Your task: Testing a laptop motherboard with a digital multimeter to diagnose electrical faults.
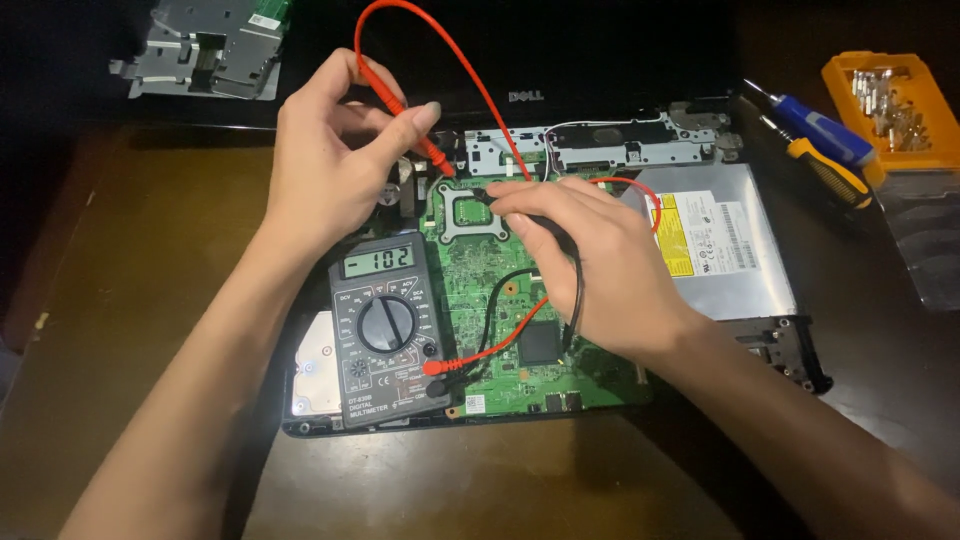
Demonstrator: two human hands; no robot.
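Left hand (325,165) pinches slim red plastic test probe (400,112), tip down on green laptop circuit board (480,290). Grey digital multimeter with round dial (385,328) lies on board's left edge. Right hand (600,265) grips black test probe (540,222), tip on board. Silver optical drive (725,250) sits right; yellow-handled screwdriver (825,170) on brown wooden bench (150,250).

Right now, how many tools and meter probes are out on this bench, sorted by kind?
Multimeter: 1
Test probes: 2, red probe in the left hand, black probe in the right hand
Screwdrivers: 2, blue-handled and yellow-handled
Total: 5
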